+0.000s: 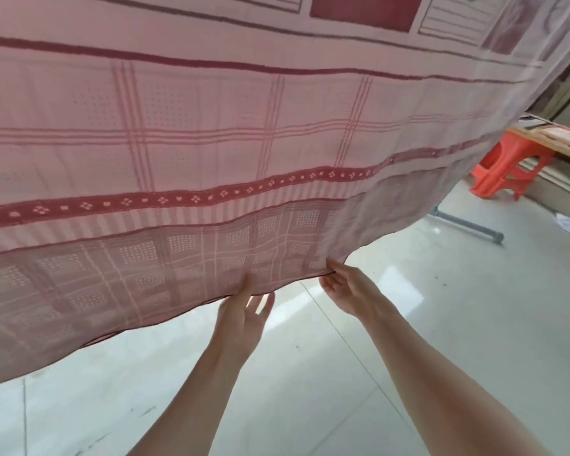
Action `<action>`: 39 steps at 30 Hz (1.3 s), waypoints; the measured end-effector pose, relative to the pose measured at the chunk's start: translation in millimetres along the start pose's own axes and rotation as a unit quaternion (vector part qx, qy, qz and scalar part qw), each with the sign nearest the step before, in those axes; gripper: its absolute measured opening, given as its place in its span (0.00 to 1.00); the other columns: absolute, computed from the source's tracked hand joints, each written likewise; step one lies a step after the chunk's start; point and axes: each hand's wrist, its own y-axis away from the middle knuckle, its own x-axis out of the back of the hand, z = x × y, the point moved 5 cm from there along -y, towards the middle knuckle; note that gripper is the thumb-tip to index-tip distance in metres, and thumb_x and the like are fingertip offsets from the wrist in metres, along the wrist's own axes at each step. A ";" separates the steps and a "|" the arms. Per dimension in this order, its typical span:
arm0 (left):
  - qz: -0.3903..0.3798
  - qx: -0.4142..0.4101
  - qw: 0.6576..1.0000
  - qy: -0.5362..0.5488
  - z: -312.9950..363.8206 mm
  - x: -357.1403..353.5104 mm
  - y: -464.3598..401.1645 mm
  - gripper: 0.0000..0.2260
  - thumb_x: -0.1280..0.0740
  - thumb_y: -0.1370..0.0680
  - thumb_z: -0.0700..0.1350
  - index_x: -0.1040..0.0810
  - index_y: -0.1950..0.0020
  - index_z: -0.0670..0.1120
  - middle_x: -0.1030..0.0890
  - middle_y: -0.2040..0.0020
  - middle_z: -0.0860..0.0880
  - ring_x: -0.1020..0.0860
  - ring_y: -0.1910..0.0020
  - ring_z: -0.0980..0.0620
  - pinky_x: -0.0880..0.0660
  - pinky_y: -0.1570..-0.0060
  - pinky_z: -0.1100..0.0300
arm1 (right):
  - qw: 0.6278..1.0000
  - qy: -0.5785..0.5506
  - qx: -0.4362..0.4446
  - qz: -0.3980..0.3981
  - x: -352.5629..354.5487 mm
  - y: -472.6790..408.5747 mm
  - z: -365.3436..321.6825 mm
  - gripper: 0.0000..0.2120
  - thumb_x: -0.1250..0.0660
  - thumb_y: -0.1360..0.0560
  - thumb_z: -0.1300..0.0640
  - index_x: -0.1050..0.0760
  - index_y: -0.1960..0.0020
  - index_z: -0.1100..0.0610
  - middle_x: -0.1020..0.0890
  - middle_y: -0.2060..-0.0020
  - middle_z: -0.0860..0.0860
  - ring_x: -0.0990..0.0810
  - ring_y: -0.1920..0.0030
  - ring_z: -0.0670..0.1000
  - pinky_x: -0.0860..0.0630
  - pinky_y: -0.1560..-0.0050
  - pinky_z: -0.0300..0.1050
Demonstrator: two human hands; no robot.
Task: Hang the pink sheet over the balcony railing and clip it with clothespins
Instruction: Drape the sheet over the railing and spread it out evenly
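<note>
The pink sheet, patterned with dark red bands and checks, hangs spread across most of the view, its lower hem running from lower left up to the right. My left hand pinches the hem from below, thumb on the front of the cloth and fingers behind it. Just to the right, my right hand grips the same hem with its fingertips on the edge. What the sheet hangs from is hidden above. No clothespins are visible.
Pale glossy floor tiles lie under the sheet. An orange plastic stool stands at the right with wooden boards resting on it. A grey metal rack foot lies on the floor below the stool.
</note>
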 end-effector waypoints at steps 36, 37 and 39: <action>0.070 -0.250 0.956 -0.139 -146.3 -109.0 -105.9 0.05 0.36 0.25 0.39 0.23 0.51 0.43 0.15 0.54 0.50 0.18 0.48 0.52 0.22 0.55 0.66 | 0.909 -0.375 0.004 -0.182 142.2 -157.1 -142.4 0.14 0.43 0.20 0.52 0.23 0.47 0.61 0.15 0.53 0.51 0.21 0.46 0.49 0.30 0.35 0.47; 0.071 -0.250 0.956 -0.140 -147.1 -109.3 -106.8 0.04 0.37 0.24 0.39 0.23 0.52 0.43 0.15 0.54 0.50 0.19 0.48 0.52 0.22 0.55 0.66 | 0.905 -0.384 -0.004 -0.183 142.5 -157.8 -143.0 0.18 0.41 0.21 0.48 0.24 0.47 0.62 0.16 0.52 0.53 0.21 0.44 0.50 0.31 0.35 0.48; 0.073 -0.249 0.957 -0.130 -149.0 -109.9 -107.3 0.05 0.38 0.23 0.39 0.22 0.53 0.43 0.15 0.53 0.50 0.19 0.46 0.51 0.22 0.56 0.66 | 0.898 -0.400 -0.018 -0.182 143.3 -156.9 -143.0 0.26 0.37 0.26 0.41 0.25 0.47 0.65 0.17 0.51 0.55 0.22 0.43 0.52 0.28 0.40 0.49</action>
